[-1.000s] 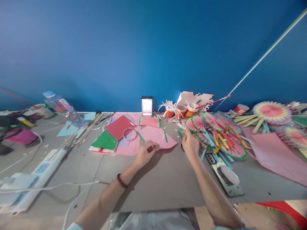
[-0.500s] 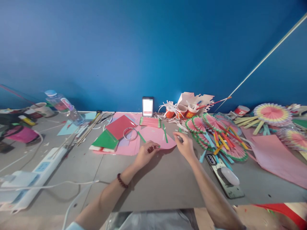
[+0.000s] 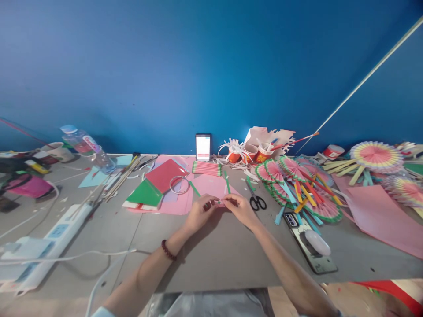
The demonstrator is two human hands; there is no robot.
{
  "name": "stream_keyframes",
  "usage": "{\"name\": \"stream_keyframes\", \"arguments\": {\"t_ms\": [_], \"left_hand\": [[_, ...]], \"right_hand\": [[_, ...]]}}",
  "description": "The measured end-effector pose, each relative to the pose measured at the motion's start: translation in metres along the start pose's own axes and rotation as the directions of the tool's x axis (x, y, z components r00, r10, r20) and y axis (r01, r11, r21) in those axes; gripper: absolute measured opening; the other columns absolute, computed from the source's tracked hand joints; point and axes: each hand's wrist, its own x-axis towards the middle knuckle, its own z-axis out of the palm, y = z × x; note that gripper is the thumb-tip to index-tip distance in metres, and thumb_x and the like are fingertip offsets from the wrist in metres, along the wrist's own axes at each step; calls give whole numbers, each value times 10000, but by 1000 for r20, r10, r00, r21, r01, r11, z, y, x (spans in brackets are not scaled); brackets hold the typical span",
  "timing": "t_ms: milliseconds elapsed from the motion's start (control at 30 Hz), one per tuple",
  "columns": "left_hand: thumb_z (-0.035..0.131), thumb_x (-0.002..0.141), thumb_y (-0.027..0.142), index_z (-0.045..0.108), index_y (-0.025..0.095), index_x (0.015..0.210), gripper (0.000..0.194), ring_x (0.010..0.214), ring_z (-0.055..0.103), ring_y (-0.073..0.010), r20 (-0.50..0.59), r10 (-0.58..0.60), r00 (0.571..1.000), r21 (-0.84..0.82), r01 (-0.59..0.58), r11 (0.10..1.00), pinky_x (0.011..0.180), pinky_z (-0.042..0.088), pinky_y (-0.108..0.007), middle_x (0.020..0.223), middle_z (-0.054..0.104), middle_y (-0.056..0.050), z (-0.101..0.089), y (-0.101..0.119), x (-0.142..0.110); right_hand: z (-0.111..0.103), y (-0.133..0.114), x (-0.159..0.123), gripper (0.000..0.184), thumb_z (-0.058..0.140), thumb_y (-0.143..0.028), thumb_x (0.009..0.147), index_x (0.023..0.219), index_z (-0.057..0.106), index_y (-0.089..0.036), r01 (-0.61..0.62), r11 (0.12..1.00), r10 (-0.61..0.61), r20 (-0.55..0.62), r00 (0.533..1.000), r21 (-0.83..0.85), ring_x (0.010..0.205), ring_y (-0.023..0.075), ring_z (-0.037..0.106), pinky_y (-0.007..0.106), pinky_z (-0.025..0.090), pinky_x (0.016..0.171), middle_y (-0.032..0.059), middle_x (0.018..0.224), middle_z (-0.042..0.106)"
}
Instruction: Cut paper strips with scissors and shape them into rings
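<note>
A small green piece (image 3: 218, 202) sits between the two hands, over the near edge of a large pink paper sheet (image 3: 211, 185). The fingers cover most of it, so its long axis and the way it points cannot be told. It lies at the fingertips of the left hand (image 3: 217, 203), to the right of that palm, and just left of the fingertips of the right hand (image 3: 223, 201). The left thumb and forefinger are closed on it. The right thumb and fingers reach in from the other side, nearly meeting the left ones; whether they grip it too cannot be told.

Beyond the hands, two narrow green paper strips, the left strip (image 3: 194, 188) and the right strip (image 3: 227, 182), lie on the pink sheet, the left one slanting. Farther back is a pleated pink-and-green paper piece (image 3: 207, 168), its length running left to right, before an upright lit-screen device (image 3: 203, 147).

Left of the hands are a thin silvery ring (image 3: 179, 192), a red sheet (image 3: 167, 175) and a green sheet (image 3: 145, 193). To the right, black-handled scissors (image 3: 257, 203) lie with handles toward the person, near pleated pink paper fans with green edges (image 3: 272, 171). All rest on a grey table (image 3: 218, 255).
</note>
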Motion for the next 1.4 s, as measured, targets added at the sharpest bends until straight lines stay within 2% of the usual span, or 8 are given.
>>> {"name": "stream_keyframes", "arguments": {"t_ms": [300, 467, 600, 700, 867, 1133, 1400], "left_hand": [[609, 825, 260, 657, 199, 913, 117, 665, 547, -141, -24, -30, 999, 23, 30, 999, 607, 428, -278, 831, 633, -45, 1, -6, -1], [627, 813, 307, 639, 191, 838, 119, 634, 550, -132, -24, -64, 998, 3, 64, 998, 579, 415, -257, 772, 631, -32, 1, -3, -3], [564, 848, 323, 639, 183, 847, 159, 606, 572, -129, 34, -70, 997, -37, 71, 997, 607, 436, -263, 747, 641, -25, 0, 5, -3], [557, 848, 333, 651, 180, 812, 183, 607, 566, -130, 20, -77, 997, -13, 77, 997, 597, 424, -258, 733, 640, -22, -1, 6, -2], [606, 812, 330, 659, 178, 755, 171, 594, 556, -134, 29, -88, 996, -15, 88, 996, 571, 406, -257, 674, 624, -22, -1, 5, 0], [610, 783, 301, 617, 167, 723, 147, 522, 551, -118, 42, -174, 984, -65, 176, 982, 530, 395, -236, 608, 614, -4, 0, 7, -1], [591, 782, 326, 585, 163, 711, 179, 522, 555, -123, 61, -201, 978, -116, 207, 971, 534, 399, -231, 574, 595, 6, -2, 13, 0]], "right_hand": [[4, -3, -1, 230, 624, -350, 753, 879, 685, -167, -58, 997, 60, 25, 998, -46, 655, 135, 609, 246, 495, 616, 25, 771, 705], [4, -3, -1, 207, 611, -349, 756, 829, 686, -170, -48, 997, 50, 35, 998, -59, 677, 138, 609, 248, 494, 642, 29, 793, 707], [4, 0, -1, 166, 578, -310, 759, 778, 670, -172, -17, 997, 19, 20, 1000, -75, 674, 138, 606, 257, 491, 668, 23, 772, 697], [5, 2, -1, 155, 562, -295, 761, 775, 659, -174, -6, 996, 9, 32, 999, -92, 668, 137, 602, 254, 482, 659, 19, 760, 690], [7, 4, -2, 144, 555, -283, 772, 777, 651, -176, 16, 994, -13, 27, 1000, -111, 665, 135, 600, 242, 470, 642, 11, 738, 679], [10, 6, -4, 127, 560, -261, 785, 791, 666, -192, 65, 989, -61, 38, 997, -132, 677, 134, 610, 237, 476, 642, 8, 758, 686], [12, 2, -5, 175, 555, -256, 765, 846, 692, -184, 47, 993, -47, 10, 999, -110, 751, 165, 659, 268, 511, 680, 41, 823, 723]]}}
